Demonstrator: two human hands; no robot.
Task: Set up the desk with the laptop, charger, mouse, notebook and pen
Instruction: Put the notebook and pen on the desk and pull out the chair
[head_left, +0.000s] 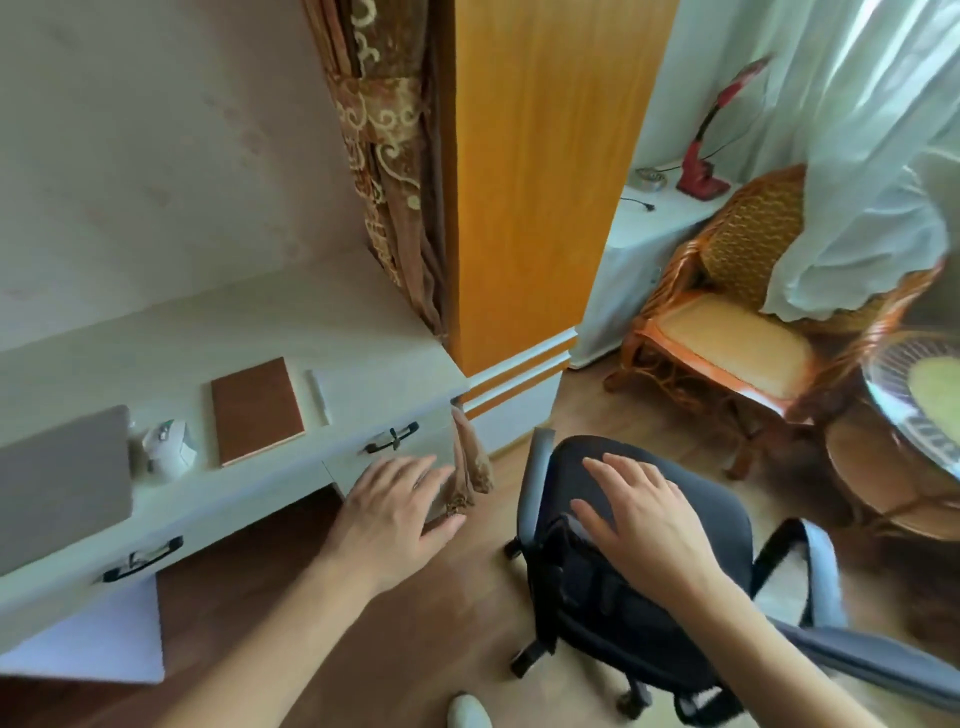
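While both arms reach fwd, neither hand grips anything. Left hand is spread flat, fingers apart & loose, hovering in front of the desk's right drawer near its black handle; can't tell if fingertips touch the drawer front. Right hand also splayed, palm down, over the black seat of the office chair; it seems to rest on or just above a dark bag lying on the seat, contact unclear.

On the white desk, L to R: closed grey laptop at the left edge of view, white mouse just beside it, brown notebook lying flat, then a white pen near the notebook's right side, apart from it. Charger not visible.

A second drawer handle sits lower left. Patterned brown curtain hangs behind the desk's right end, its tail dropping past the desk corner, close to the left fingertips. Orange wood cabinet stands right of that. Wicker chair by the window, sheer white curtain draped over it, red desk lamp on a white surface behind. Fan grille at far right. Office chair sits between the person & the wicker chair, beside the desk's right end.
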